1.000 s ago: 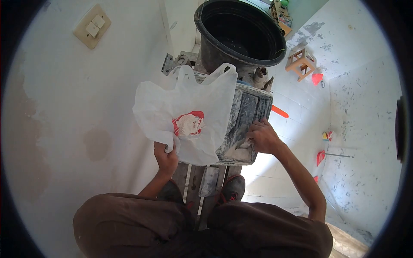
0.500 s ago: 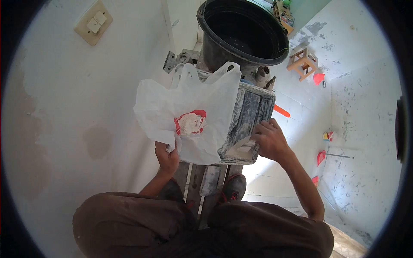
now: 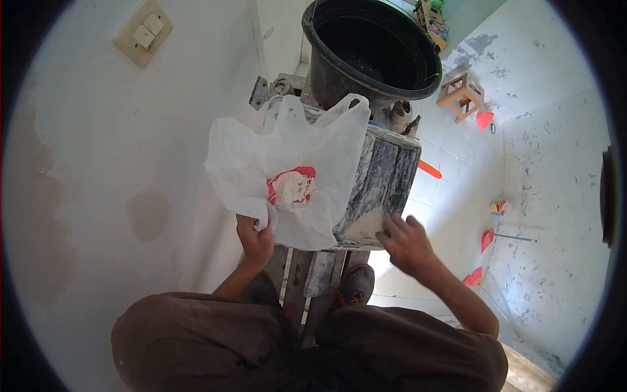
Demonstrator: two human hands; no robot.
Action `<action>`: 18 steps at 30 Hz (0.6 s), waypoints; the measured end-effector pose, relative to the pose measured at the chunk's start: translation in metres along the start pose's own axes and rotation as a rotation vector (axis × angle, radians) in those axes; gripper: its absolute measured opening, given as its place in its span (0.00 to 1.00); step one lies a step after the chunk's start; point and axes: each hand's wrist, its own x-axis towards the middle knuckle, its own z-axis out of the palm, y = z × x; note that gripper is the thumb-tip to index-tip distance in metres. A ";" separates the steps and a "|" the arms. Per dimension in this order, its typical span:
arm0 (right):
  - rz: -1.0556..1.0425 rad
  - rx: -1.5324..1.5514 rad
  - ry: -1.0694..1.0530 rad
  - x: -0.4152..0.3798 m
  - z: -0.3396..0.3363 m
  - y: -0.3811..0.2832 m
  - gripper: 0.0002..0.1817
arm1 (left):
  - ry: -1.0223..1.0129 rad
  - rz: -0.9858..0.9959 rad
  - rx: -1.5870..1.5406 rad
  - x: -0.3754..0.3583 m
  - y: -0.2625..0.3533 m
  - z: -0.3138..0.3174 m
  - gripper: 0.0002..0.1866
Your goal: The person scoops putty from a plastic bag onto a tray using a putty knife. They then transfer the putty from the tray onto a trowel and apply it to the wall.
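Observation:
My left hand (image 3: pixel 255 240) is closed on the lower left edge of a white plastic bag (image 3: pixel 313 144). The bag lies spread open over the left part of a worn, dusty black tray (image 3: pixel 385 163). Pale powder (image 3: pixel 290 187) sits in the middle of the bag, with red showing around it. More pale powder (image 3: pixel 366 225) lies in the tray's lower right corner. Beside that corner, my right hand (image 3: pixel 406 245) has its fingers curled in at the rim; what they hold, if anything, is hidden.
Behind the tray stands a large black bucket (image 3: pixel 320 65). The tray rests on wooden planks (image 3: pixel 297 274), with my shoes on either side. A wall with a light switch (image 3: pixel 144 32) rises close on the left. A stool (image 3: pixel 460 98) stands on the floor at the far right.
My right hand has moved down along the tray's right rim toward the near corner. My left hand keeps its hold on the plastic bag.

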 end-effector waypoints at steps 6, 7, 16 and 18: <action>0.117 0.046 0.002 -0.012 0.026 -0.020 0.14 | 0.009 0.008 -0.001 -0.001 -0.003 0.000 0.11; 0.114 0.047 0.001 -0.012 0.022 -0.016 0.14 | 0.007 0.021 0.032 -0.001 -0.003 0.000 0.11; 0.153 0.143 0.002 -0.008 0.024 -0.022 0.07 | 0.014 -0.004 -0.016 0.000 -0.003 0.001 0.11; 0.191 0.159 0.008 -0.008 0.018 -0.014 0.08 | 0.014 0.009 -0.004 0.000 0.000 0.001 0.11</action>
